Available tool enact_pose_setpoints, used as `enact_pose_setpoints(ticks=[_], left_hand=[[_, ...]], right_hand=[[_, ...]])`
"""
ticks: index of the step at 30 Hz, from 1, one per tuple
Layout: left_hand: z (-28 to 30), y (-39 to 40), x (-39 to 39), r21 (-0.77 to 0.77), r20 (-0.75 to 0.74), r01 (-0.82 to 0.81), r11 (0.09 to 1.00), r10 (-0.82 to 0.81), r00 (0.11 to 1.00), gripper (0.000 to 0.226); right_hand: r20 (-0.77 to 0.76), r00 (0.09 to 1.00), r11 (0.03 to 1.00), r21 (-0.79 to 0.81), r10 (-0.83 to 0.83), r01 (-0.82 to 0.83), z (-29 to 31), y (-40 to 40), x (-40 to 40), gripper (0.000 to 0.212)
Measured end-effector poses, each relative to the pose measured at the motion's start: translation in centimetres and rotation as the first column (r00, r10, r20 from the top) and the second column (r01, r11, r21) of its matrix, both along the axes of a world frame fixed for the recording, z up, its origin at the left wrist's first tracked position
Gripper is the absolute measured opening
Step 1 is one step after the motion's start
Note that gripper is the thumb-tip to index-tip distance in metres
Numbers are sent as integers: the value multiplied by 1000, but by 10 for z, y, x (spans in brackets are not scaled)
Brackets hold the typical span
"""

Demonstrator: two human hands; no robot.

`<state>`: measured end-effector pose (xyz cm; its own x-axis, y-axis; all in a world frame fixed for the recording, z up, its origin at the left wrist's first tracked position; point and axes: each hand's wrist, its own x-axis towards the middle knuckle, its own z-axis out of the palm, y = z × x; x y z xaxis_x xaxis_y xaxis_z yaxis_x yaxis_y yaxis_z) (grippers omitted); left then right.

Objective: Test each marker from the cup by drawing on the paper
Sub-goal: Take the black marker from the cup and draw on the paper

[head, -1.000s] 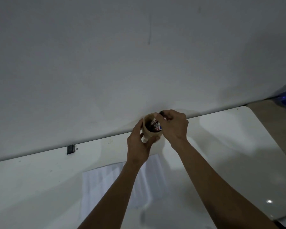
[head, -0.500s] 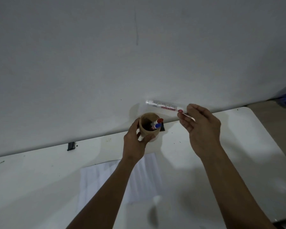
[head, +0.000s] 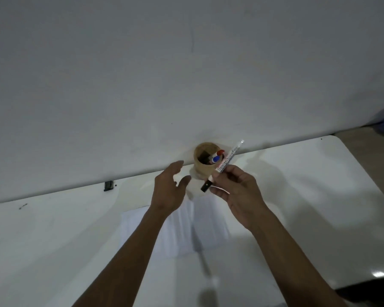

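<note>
Cup [head: 205, 161]: two markers; right hand [head: 237, 191] grips third.

I am reaching both bare forearms forward, my left hand [head: 169, 191] spreading open with fingers loose and thumb apart, gripping nothing, while my right hand [head: 237, 193] is curling its fingertips [head: 217, 190] together in a pinch, palm turning toward me.

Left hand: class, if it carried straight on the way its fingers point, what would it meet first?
Probably the brown cup just beyond the left hand, whose open fingers point toward it; depth is uncertain, so it could pass the cup's left side and reach the wall.
</note>
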<state>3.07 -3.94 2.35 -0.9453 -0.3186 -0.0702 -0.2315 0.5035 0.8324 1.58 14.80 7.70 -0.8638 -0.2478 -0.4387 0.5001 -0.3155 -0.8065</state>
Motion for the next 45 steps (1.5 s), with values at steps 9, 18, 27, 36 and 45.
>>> enact_pose_setpoints(ticks=[9, 18, 27, 36, 45], left_hand=[[34, -51, 98, -18, -87, 167, 986, -168, 982, 44], [20, -90, 158, -139, -163, 97, 986, -119, 979, 8], [11, -124, 203, 17, -36, 125, 992, -125, 992, 16], [-1, -174, 192, -65, 108, -166, 984, 173, 979, 17], [-35, -208, 123, -266, 193, -90, 960, 145, 970, 12]], right_hand=[[-101, 994, 957, 283, -34, 62, -9, -70, 52, 26], [-113, 992, 940, 341, 55, -13, -15, -124, 123, 14], [-121, 992, 951, 309, 28, 11, -26, -143, 159, 9], [-61, 994, 970, 223, -87, 99, -32, -149, 135, 4], [-18, 996, 972, 219, -87, 89, -58, -166, 117, 5]])
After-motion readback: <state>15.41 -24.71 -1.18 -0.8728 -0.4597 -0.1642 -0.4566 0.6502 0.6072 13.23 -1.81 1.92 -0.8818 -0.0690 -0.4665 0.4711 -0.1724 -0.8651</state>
